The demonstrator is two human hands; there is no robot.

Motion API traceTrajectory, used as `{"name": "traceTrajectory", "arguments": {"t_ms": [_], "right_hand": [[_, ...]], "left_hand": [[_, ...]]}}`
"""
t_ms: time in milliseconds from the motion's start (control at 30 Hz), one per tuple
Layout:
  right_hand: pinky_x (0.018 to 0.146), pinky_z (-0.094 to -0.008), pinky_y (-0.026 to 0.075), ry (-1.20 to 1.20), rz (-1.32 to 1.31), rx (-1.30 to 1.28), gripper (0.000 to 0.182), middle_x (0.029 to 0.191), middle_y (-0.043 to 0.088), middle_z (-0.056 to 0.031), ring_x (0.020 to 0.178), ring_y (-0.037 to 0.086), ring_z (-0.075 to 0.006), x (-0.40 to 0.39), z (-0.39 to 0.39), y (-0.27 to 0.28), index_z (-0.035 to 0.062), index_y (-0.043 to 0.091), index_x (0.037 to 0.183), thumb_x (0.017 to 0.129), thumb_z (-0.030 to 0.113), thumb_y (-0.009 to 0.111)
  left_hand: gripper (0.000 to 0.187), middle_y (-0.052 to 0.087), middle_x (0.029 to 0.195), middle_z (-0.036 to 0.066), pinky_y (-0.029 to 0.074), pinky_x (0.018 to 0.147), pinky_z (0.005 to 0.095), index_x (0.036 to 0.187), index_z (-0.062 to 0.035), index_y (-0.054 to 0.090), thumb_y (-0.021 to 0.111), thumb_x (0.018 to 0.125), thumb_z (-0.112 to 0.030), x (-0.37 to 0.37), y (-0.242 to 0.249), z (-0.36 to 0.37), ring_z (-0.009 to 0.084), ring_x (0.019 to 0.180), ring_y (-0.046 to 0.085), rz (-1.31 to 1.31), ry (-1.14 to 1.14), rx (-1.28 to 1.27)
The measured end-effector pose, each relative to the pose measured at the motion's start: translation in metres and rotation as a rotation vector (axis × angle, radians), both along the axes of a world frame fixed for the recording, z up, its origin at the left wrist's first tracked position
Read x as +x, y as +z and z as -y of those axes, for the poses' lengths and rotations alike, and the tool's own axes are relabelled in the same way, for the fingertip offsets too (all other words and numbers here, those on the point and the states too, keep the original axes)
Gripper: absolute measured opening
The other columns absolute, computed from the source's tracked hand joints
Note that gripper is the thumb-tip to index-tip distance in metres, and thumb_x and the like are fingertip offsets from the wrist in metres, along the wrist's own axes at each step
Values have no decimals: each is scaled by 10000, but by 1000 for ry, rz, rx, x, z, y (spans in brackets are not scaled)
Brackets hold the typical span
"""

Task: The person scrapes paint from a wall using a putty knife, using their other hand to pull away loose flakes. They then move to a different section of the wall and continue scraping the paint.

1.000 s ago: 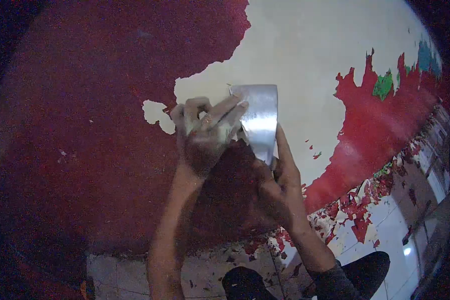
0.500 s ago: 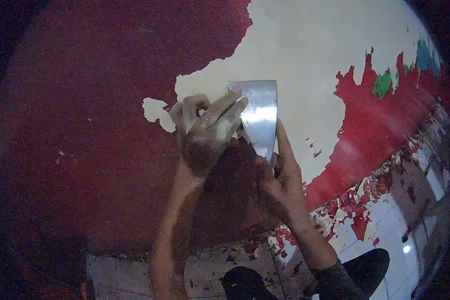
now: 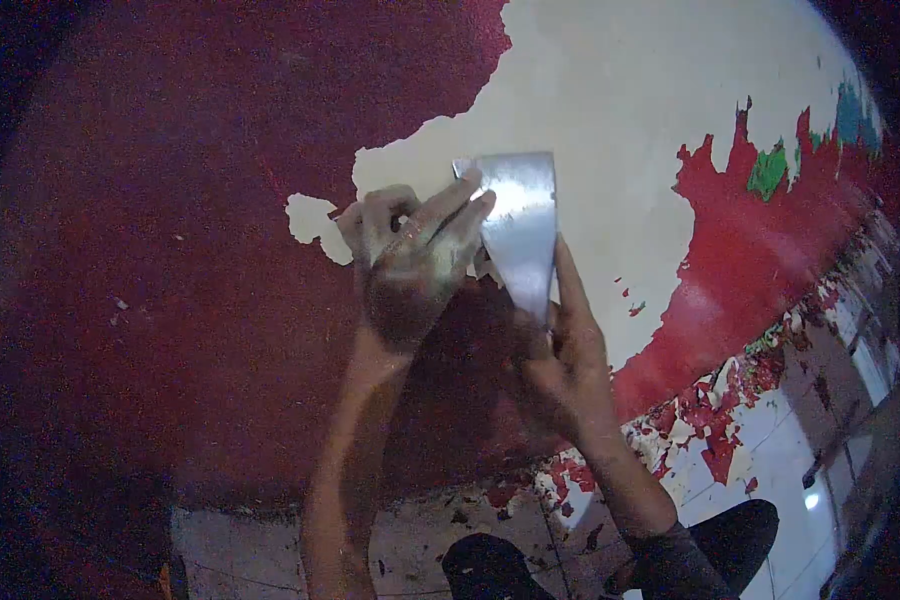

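Observation:
A wide metal paint scraper (image 3: 522, 212) lies against the wall, its blade edge pointing up across a bare cream patch. My right hand (image 3: 570, 370) is closed around its handle, most of which is hidden, with one finger stretched along the right side of the blade. My left hand (image 3: 405, 255) is on the blade's left side. Two of its fingers press on the blade near the upper left corner, and the others are bent. Dark red paint (image 3: 220, 300) borders the cream patch (image 3: 610, 110) on the left, its torn edge running beside my left hand.
Brighter red paint (image 3: 730, 260) with ragged edges remains at the right, with green (image 3: 768, 172) and blue (image 3: 852, 112) bits. Paint flakes (image 3: 715, 440) litter the pale floor tiles (image 3: 770, 500) along the wall's base. Dark-clothed knees (image 3: 490, 565) show at the bottom.
The scraper blade has moved slightly upward on the cream patch, and the fingertips of both hands have moved with it. The view has shifted very little.

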State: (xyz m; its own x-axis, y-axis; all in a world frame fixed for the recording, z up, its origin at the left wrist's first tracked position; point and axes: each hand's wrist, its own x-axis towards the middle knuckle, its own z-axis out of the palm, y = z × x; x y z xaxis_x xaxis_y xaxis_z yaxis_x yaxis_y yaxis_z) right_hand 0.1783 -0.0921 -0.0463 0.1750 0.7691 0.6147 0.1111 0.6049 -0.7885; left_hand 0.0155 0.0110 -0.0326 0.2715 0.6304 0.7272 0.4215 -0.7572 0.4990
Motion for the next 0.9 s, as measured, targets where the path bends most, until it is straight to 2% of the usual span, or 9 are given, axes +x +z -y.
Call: {"name": "traceTrajectory", "arguments": {"t_ms": [67,133,400,500,667,733,767,867,900], "right_hand": [[783,-237,437,53,-57,42,626,1142,555,-129,958,543,-128,2,0,-4,63,107,1435,908,42,443],[718,-234,449,67,-80,78,625,1065,590,-116,843,553,-107,1,-4,-4,74,116,1436,906,41,447],[563,-215,424,-99,-274,26,643,884,601,-85,661,513,-75,-3,-5,7,88,130,1432,898,64,485],[488,-209,393,-190,-435,36,653,824,578,-72,583,481,-72,11,5,3,92,119,1431,895,67,490],[446,-206,364,-207,-280,-160,617,819,551,-65,540,453,-70,58,44,-72,98,187,1404,877,47,503],[452,-206,360,-145,-274,-225,582,843,550,-68,542,451,-70,62,66,-98,96,253,1382,863,26,506],[461,-209,367,-37,-394,-305,570,862,552,-69,551,456,-76,64,80,-100,95,268,1376,865,31,511],[465,-205,392,47,-242,-193,630,882,557,-66,528,454,-76,61,83,-98,136,172,1432,896,101,501],[449,-206,391,73,-236,-176,639,877,559,-67,506,451,-75,64,76,-96,143,151,1437,901,113,497]], "left_hand": [[576,431,1263,126,365,969,322,1323,-38,329,624,843,-157,-2,4,2,211,1144,430,-114,64,75],[607,436,1261,142,361,976,323,1333,-34,317,637,833,-162,-21,-32,-1,224,1156,427,281,-127,-367],[602,448,1260,153,352,989,328,1335,-54,336,637,819,-129,-33,-38,5,263,1154,450,35,65,-242],[529,412,1313,175,354,997,336,1291,-61,392,625,831,-177,-35,-64,-21,259,1201,429,109,-89,-224],[364,555,1188,142,400,978,395,1062,6,580,600,824,-269,41,67,48,292,1140,506,-962,83,888],[326,618,1081,146,437,942,406,958,7,627,617,804,-280,24,48,18,299,1076,557,-755,-228,731],[262,659,935,122,473,873,441,842,-12,655,600,802,-265,24,39,12,319,980,601,-697,-164,729],[283,607,1056,119,373,965,522,979,-43,628,610,797,-259,21,60,-10,340,1039,552,-520,90,1331],[299,575,1102,120,327,982,546,1016,-48,612,590,800,-253,23,76,-4,337,1084,512,-462,232,1256]]}}
